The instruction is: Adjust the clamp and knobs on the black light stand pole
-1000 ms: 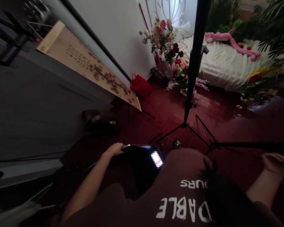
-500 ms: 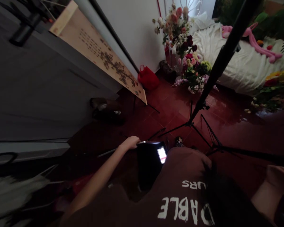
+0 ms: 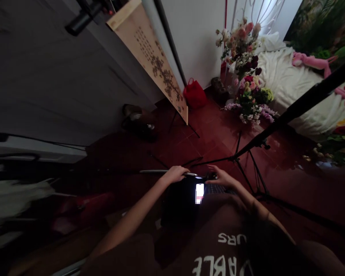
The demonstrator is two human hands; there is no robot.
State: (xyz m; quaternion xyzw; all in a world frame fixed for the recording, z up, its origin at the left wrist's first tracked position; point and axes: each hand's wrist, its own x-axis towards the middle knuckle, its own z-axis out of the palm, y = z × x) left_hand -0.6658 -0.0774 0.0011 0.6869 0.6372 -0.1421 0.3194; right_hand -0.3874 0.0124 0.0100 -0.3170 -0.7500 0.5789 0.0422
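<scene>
My left hand [image 3: 174, 174] grips the top edge of a dark flat device, probably a tablet [image 3: 179, 203], held in front of my brown T-shirt [image 3: 227, 230]. A thin metal rod [image 3: 161, 171] runs left from that hand. On the device's right side, a small bright screen patch [image 3: 199, 191] glows, blurred and unreadable. My right hand [image 3: 222, 177] is at the device's upper right corner, with its fingers apart. I cannot tell whether it touches the device.
A black tripod stand [image 3: 248, 153] stands on the red tiled floor [image 3: 207, 142] just beyond my hands. Farther off are dark shoes [image 3: 138, 122], a leaning scroll [image 3: 152, 57], a red bag [image 3: 194, 94], flower bouquets [image 3: 248, 99] and a white-covered bed [image 3: 287, 84].
My right hand has moved in from the lower right to the device's corner. The whole scene has rotated and shifted toward the upper right in the view.
</scene>
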